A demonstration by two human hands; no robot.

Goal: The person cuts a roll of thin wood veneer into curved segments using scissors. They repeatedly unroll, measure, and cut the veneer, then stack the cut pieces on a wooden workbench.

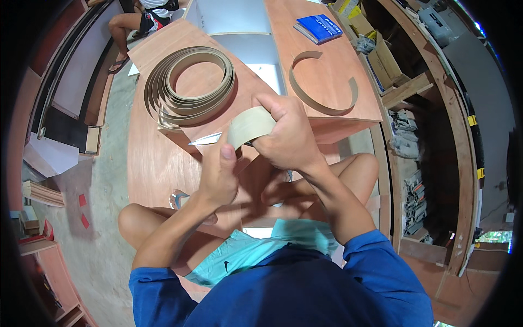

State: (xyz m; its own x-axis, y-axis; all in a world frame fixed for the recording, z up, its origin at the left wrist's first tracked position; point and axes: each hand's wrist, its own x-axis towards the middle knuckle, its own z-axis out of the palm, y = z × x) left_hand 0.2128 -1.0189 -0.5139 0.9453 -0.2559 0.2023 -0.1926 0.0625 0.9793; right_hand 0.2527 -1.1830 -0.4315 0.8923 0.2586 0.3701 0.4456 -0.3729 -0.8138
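Between my hands is a curved beige edging strip (249,125). My left hand (220,171) is closed on it, thumb raised at its lower left end. My right hand (289,133) is closed round its right end and what seems to be the dark handle of scissors, whose silver blades (206,139) point left behind the strip; the handle is mostly hidden. Just beyond, a large coil of edging (218,87) lies on a plywood panel (147,38). A loose curved strip (322,106) rests on the right-hand board (340,76).
A blue booklet (318,28) lies at the back. A white-lined cabinet (231,16) stands between boards. Another person's leg (120,32) shows upper left. Timber shelving (408,90) with boxes runs along the right, stacked wood pieces (41,193) at left. My crossed legs are below my hands.
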